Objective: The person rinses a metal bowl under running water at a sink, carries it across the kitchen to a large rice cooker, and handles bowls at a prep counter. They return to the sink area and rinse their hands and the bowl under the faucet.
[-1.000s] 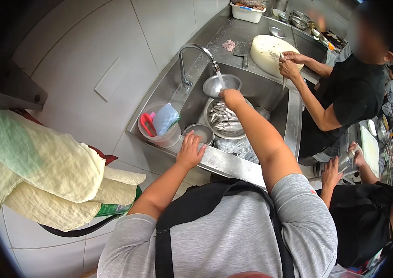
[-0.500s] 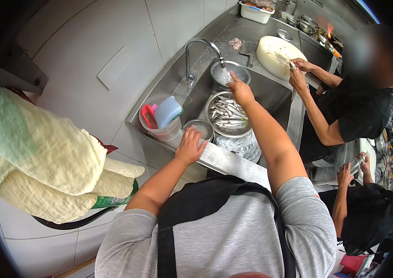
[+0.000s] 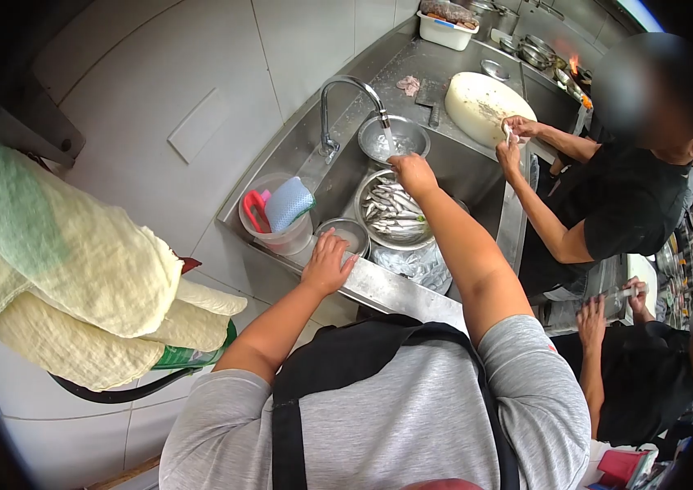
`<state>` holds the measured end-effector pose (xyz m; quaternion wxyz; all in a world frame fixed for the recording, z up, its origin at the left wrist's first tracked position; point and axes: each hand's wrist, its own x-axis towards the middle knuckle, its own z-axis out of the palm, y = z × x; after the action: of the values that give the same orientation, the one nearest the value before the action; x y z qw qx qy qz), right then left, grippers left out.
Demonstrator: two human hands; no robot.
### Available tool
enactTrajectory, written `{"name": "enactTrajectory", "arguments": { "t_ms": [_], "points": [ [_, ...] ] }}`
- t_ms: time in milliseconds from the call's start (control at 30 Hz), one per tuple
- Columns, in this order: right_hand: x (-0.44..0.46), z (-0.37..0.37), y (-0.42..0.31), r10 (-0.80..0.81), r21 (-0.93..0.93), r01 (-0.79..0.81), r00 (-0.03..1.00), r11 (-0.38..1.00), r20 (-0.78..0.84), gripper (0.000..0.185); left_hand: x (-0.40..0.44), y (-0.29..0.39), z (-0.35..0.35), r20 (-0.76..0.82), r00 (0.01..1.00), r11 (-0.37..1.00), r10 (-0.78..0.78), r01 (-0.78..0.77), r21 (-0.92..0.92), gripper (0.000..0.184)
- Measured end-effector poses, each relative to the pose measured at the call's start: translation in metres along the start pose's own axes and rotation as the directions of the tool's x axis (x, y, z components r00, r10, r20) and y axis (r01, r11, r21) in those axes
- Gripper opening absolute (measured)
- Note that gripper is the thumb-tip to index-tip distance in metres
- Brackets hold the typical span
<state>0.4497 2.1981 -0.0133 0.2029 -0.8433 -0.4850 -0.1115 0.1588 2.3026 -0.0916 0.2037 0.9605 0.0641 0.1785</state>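
The left hand (image 3: 328, 265) lies unclenched on the sink's near rim (image 3: 387, 288), grasping nothing visible, with the small fish (image 3: 391, 200) just beyond in a metal bowl (image 3: 402, 242). And there, the right hand (image 3: 414, 175) has tucked in its outstretched forefinger, bringing the fingers to the tap's (image 3: 325, 114) stream (image 3: 390, 143); whether they grip anything, I can't tell.

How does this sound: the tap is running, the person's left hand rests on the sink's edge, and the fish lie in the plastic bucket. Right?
Not quite: the head view shows the fish lying in a metal bowl, not the plastic bucket. The rest stands.
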Motion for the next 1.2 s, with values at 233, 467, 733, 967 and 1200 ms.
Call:
{"name": "enactTrajectory", "arguments": {
  "t_ms": [233, 467, 733, 967, 1200],
  "points": [
    [0.000, -0.006, -0.005, 0.027, 0.014, -0.027, 1.000, 1.000, -0.012, 0.025, 0.001, 0.001, -0.002, 0.024, 1.000, 1.000, -0.003, 0.003, -0.002, 0.041],
    [-0.001, -0.010, -0.003, 0.044, -0.032, -0.043, 0.998, 0.999, 0.038, 0.029, 0.003, 0.003, -0.004, 0.035, 0.999, 0.995, 0.036, -0.039, 0.097, 0.047],
    [-0.004, -0.009, -0.007, 0.019, -0.038, -0.019, 1.000, 0.999, -0.016, 0.028, 0.002, 0.002, -0.002, 0.045, 0.998, 0.991, 0.046, -0.051, 0.122, 0.054],
    [-0.008, -0.014, -0.016, 0.050, -0.025, -0.050, 0.998, 0.998, 0.026, 0.031, 0.002, 0.004, -0.004, 0.062, 0.997, 0.994, 0.034, -0.041, 0.101, 0.056],
    [-0.006, -0.017, -0.020, 0.059, -0.001, -0.059, 0.998, 0.998, -0.005, 0.027, 0.004, 0.004, -0.004, 0.050, 0.998, 0.994, 0.042, -0.046, 0.097, 0.055]
  ]
}}
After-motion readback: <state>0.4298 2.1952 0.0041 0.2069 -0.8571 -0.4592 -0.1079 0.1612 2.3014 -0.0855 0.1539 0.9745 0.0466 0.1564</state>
